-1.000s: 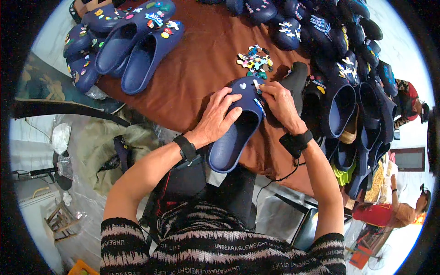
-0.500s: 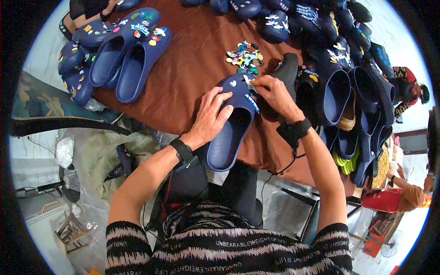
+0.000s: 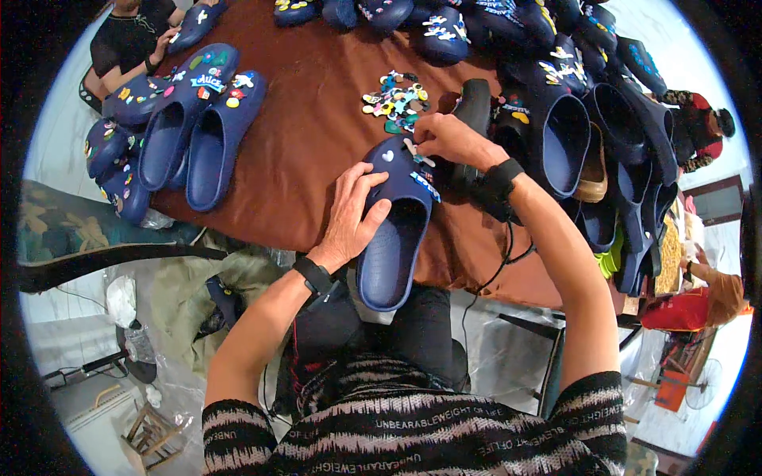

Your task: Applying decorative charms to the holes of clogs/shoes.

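Note:
A navy blue foam clog lies at the table's near edge, heel toward me. A white heart charm and a blue-and-white lettered charm decorate its upper. My left hand grips the clog's left side, fingers over the upper and thumb by the foot opening. Just above the toe is my right hand, its fingers curled together; what they hold, if anything, is hidden. Right beside those fingertips, a whitish charm shows at the toe. Beyond the toe lies a heap of small colourful charms.
Decorated navy clogs stand at the left of the brown-covered table. More clogs crowd the right and far sides. A dark shoe stands beyond my right hand. Another person sits at the far left, hand on a clog.
My right hand has shifted slightly left relative to the clog, toward the charm heap. My left hand keeps its grip on the clog. The whole view has shifted a little.

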Available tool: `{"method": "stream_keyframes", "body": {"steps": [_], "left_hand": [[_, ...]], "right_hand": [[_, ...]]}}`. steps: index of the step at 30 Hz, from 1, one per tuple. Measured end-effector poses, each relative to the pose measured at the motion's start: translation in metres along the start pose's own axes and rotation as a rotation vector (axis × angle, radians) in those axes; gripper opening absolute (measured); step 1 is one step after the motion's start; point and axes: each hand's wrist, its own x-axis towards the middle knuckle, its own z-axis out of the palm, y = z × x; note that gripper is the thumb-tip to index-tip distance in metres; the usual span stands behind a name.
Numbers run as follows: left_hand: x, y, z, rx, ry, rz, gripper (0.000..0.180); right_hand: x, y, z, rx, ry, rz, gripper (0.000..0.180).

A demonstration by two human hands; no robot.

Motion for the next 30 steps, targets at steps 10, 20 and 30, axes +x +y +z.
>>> {"method": "stream_keyframes", "body": {"steps": [10,20,30], "left_hand": [[-0.002,-0.006,-0.002,-0.077,0.022,0.027,0.053],[-0.001,-0.007,0.001,-0.079,-0.001,0.007,0.06],[-0.002,-0.007,-0.002,-0.091,-0.007,-0.017,0.064]], "right_hand": [[-0.009,-0.008,0.002,-0.023,0.059,-0.088,0.017],[0.084,0.034,-0.006,-0.167,-0.073,0.353,0.029],[0.09,0.018,0.011,-0.388,-0.059,0.486,0.041]]}}
